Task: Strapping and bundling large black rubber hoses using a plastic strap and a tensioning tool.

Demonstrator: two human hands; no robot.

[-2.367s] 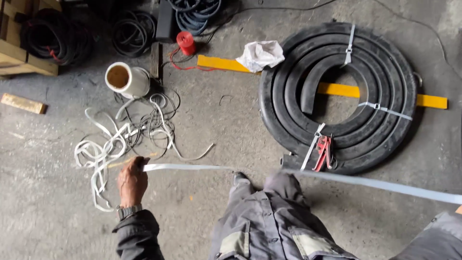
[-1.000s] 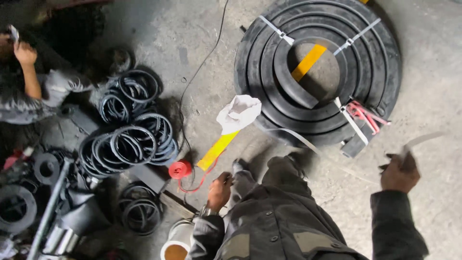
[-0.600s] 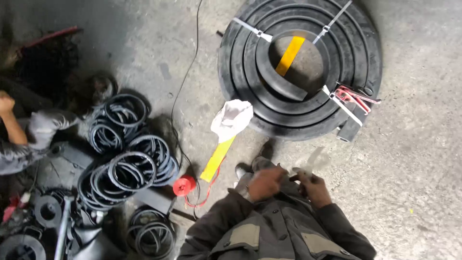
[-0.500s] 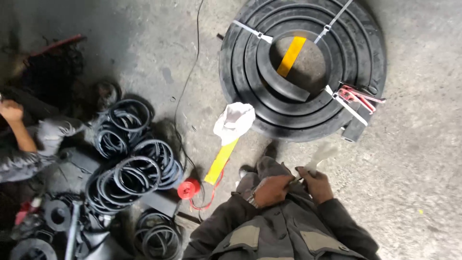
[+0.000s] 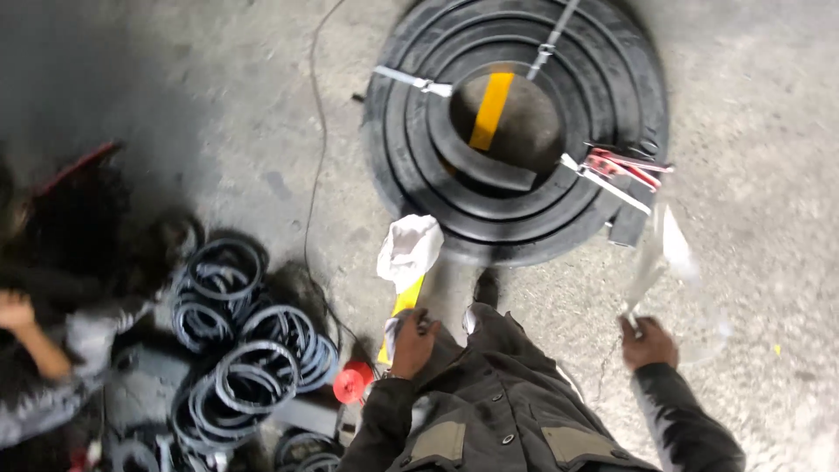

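My right hand (image 5: pixel 648 343) is closed on a pale, translucent strap (image 5: pixel 662 255) that rises from it in a blurred loop toward the big black rubber coil (image 5: pixel 411 166). By my left knee, my left hand (image 5: pixel 412 337) is curled shut, with a pale strip end showing at its fingers. The coil lies flat on the concrete ahead and is bound with white straps. A red-handled tool (image 5: pixel 625 164) lies on its right rim. A white cloth (image 5: pixel 409 249) lies on a yellow bar (image 5: pixel 402 304) just in front of my left hand.
Bundles of black rubber rings (image 5: pixel 253 350) are piled at the lower left beside a red spool (image 5: pixel 354 382). Another person's arm (image 5: pixel 35 345) is at the far left edge. A thin black cable (image 5: pixel 313 175) runs across the floor.
My hands were together over my knee and have moved apart. The right hand swung out to the right with the strap. The view tilted toward the coil.
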